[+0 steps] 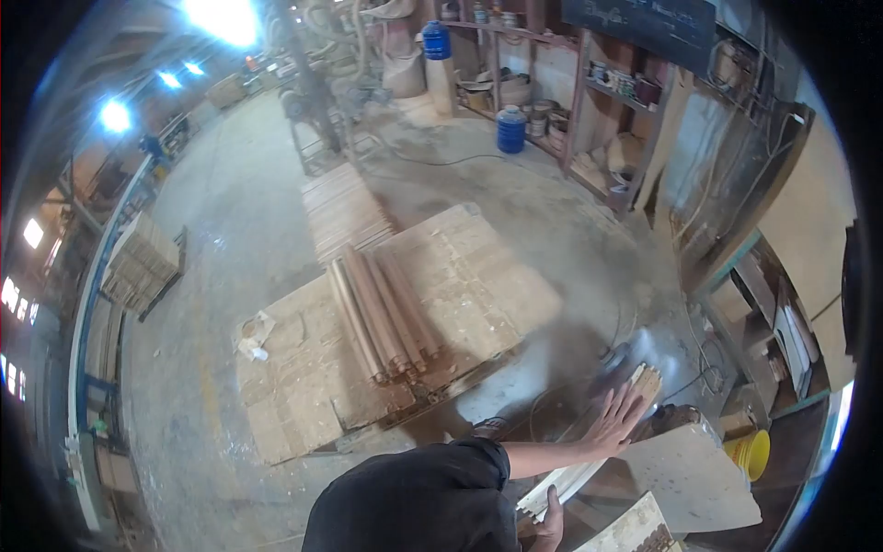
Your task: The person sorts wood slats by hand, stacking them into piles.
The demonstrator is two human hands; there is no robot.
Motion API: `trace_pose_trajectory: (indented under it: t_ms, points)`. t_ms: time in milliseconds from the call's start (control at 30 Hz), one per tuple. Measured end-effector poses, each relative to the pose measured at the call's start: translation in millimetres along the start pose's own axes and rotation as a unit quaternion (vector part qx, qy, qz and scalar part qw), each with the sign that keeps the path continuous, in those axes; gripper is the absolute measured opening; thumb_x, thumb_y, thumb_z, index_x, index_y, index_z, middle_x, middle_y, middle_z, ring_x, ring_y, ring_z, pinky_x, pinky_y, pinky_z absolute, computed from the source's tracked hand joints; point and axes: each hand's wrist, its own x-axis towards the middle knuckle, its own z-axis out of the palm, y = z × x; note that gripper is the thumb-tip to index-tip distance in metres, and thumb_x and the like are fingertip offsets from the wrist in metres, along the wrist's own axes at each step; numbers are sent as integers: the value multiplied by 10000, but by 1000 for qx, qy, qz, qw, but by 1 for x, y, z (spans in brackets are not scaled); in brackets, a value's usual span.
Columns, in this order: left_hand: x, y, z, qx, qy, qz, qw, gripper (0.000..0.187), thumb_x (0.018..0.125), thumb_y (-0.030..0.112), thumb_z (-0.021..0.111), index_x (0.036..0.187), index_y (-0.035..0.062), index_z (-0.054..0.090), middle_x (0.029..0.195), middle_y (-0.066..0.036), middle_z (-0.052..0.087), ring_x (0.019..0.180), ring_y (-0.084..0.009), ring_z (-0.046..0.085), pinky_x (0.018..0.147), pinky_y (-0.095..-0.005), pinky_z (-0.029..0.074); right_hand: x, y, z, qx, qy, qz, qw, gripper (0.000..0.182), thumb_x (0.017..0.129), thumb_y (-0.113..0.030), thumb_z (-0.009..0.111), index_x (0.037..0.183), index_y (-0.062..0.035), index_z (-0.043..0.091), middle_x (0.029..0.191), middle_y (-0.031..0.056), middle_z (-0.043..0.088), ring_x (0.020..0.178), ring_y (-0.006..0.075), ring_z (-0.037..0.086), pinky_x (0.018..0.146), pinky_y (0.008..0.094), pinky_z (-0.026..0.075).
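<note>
Right hand (618,416): I see it spread flat, fingers apart, palm pressed on the far end of a bundle of wooden strips (589,460), lower right of the frame.
Left hand (550,526): at the bottom edge, wrapped under the bundle's near end; how tightly it closes I cannot tell.
Bundle: long, thin, stiff slats lying loose together; I judge them light singly, but apt to fan out or slide.
Where to hold: I'd clamp both ends, pressing the strips together.
Surface: dusty, dry wood, splinters likely.
Nearby: stacked round posts (382,317) on boards (460,276) at centre; yellow bucket (750,453) at far right.
</note>
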Motion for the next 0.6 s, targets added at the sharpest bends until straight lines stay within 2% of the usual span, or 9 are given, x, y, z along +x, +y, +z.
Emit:
trace_pose_trajectory:
  t_ms: [67, 133, 167, 233, 267, 300, 367, 433, 600]
  points:
    - [-17, 17, -11, -4, 39, -94, 995, 1059, 742, 194, 789, 1587, 16, 175, 1615, -281, 156, 1495, -459, 173, 1203, -570, 196, -26, -2, 13, -54, 38, -36, 997, 603, 918, -352, 720, 1347, 12, 504, 1116, 128, 678, 954, 238, 682, 726, 353, 558]
    - [-32, 14, -13, -97, 59, -185, 976, 996, 730, 163, 789, 1558, 38, 251, 1569, -298, 250, 1459, -452, 260, 1187, -519, 258, -42, 14, 5, -44, 53, -43, 997, 648, 905, -240, 738, 1416, 25, 441, 1268, 97, 600, 1076, 262, 614, 901, 403, 510]
    - [-42, 16, -7, -147, 44, -217, 964, 966, 724, 148, 789, 1544, 49, 289, 1546, -306, 297, 1441, -449, 304, 1178, -493, 289, -53, 19, 8, -101, 107, -45, 988, 654, 893, -202, 735, 1415, 44, 426, 1268, 126, 596, 1066, 250, 619, 873, 417, 523]
    - [-49, 15, -24, -171, 48, -227, 958, 886, 706, 126, 761, 1485, 17, 353, 1385, -302, 484, 1275, -417, 505, 1088, -444, 403, -100, 10, 26, -180, 145, -22, 973, 485, 884, -362, 748, 1162, 25, 656, 953, 78, 684, 843, 169, 631, 697, 311, 493]
    - [-57, 20, -43, -277, -1, -206, 938, 885, 715, 115, 719, 1501, -30, 338, 1454, -293, 449, 1353, -391, 439, 1132, -453, 355, -98, 42, -4, -177, 72, -104, 976, 477, 901, -433, 719, 1083, 7, 689, 859, 37, 668, 753, 128, 595, 620, 301, 461]
    - [-67, 19, -39, -328, -39, -201, 922, 923, 739, 111, 720, 1528, -7, 256, 1462, -279, 441, 1322, -368, 469, 1117, -431, 372, -106, 64, -18, -235, 93, -72, 965, 571, 919, -547, 655, 1052, 7, 690, 869, 42, 665, 778, 128, 592, 619, 314, 464]
    - [-94, 25, -35, -420, -108, -195, 880, 1019, 788, 104, 723, 1584, 39, 91, 1476, -249, 425, 1259, -321, 529, 1088, -387, 407, -156, 60, 7, -183, 113, -56, 975, 697, 987, -610, 506, 1223, 29, 654, 1031, 125, 704, 915, 132, 641, 771, 305, 523]
    - [-110, 46, -34, -477, -163, -158, 849, 1059, 854, 81, 700, 1615, 84, -35, 1514, -222, 380, 1222, -271, 567, 1085, -335, 413, -185, 86, 15, -56, 108, -108, 987, 699, 974, -567, 557, 1348, 23, 583, 1210, 116, 672, 1107, 174, 585, 968, 330, 457]
    - [-128, 120, -32, -642, -387, -215, 626, 745, 938, 90, 632, 1570, 117, 238, 1465, -205, 471, 1291, -349, 538, 1120, -449, 411, -272, 137, 26, -107, 308, -153, 933, 773, 829, -558, 725, 1343, 0, 581, 1264, 198, 647, 1166, 302, 601, 1008, 404, 463]
